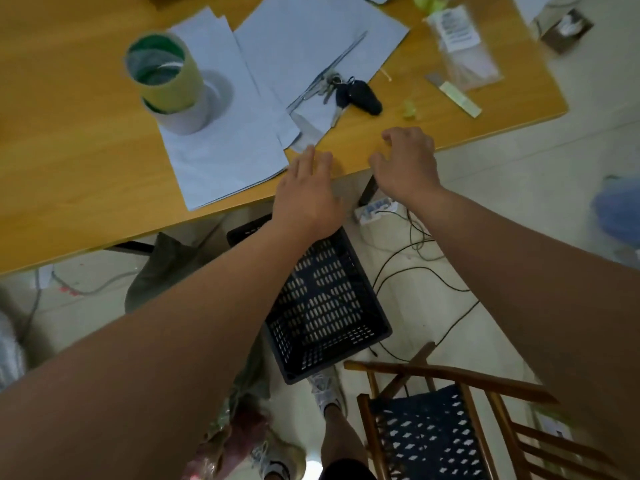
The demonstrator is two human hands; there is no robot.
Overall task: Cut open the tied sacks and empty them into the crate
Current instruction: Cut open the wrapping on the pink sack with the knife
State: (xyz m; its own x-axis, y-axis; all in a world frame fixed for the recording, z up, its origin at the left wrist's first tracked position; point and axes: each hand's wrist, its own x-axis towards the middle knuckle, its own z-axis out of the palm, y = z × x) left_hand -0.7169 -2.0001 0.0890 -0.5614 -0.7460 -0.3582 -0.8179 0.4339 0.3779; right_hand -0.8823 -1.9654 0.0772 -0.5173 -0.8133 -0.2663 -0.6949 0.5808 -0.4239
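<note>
Both hands empty: left hand (306,194) fingers straight, right hand (407,164) fingers loosely curled, above table (86,150) edge.

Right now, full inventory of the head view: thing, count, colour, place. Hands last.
table: 1, light wood, upper frame
paper sheets: several, white, table centre
tape rolls: stack, green and white, on the sheets
keys with fob: 1 bunch, metal and black, right of the sheets
clear packet: 1, white label, table right
flat strip: 1, pale green with grey end, near table's right edge
crate: 1, dark slotted plastic, floor under table edge, nothing visible inside
cables: several, dark, floor right of crate
chair: 1, wood with dark woven seat, bottom right
bags: pinkish and clear, blurred, floor bottom centre
left hand: open, at table edge, empty
right hand: open, over table edge, empty
</note>
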